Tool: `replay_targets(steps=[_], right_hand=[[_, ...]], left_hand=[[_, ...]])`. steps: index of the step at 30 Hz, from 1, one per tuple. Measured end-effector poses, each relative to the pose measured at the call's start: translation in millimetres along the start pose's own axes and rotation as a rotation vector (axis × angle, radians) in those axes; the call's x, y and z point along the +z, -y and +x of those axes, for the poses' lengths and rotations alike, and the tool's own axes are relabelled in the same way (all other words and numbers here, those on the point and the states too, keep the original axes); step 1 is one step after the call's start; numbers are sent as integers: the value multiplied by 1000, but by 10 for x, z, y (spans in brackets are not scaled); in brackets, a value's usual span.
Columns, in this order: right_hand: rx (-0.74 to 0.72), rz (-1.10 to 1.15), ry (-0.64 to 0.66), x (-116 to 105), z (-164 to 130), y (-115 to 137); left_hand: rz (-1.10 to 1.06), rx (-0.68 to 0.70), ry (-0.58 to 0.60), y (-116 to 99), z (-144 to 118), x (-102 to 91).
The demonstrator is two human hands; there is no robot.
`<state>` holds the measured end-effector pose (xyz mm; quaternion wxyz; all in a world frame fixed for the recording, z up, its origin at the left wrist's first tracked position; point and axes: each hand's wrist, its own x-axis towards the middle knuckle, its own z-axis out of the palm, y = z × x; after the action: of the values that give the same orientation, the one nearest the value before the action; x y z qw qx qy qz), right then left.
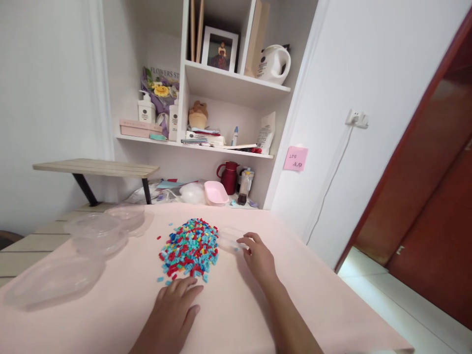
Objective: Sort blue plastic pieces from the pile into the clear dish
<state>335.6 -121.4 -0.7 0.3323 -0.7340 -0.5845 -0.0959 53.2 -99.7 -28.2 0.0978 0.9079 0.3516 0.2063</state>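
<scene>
A heap of small beads point(190, 248) in blue, red, green and yellow lies in the middle of the pink table point(228, 305). My left hand point(173, 307) rests flat on the cloth just below the heap, fingertips almost touching the nearest beads. My right hand point(258, 255) lies to the right of the heap, its fingers on a small clear plastic container point(229, 238) that sits beside the beads. Whether the fingers grip it or only touch it is unclear.
Several clear plastic bowls and lids point(94, 231) stand at the table's left, with a larger one point(51, 280) near the front left. Behind are white shelves point(228, 83) with a kettle, bottles and a pink tub point(216, 192). The table's right edge drops to the floor by a red door point(435, 196).
</scene>
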Motion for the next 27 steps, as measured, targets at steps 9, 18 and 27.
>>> replay_targets(steps=[9,18,27], right_hand=[[9,2,-80,-86,-55,55],[-222,283,-33,-109,-90,285],[-406,398,379,24,-218,560]], left_hand=[[0,4,-13,-2,-4,13],[-26,18,-40,-23,-21,9],[-43,-1,-16,-80,-8,-66]])
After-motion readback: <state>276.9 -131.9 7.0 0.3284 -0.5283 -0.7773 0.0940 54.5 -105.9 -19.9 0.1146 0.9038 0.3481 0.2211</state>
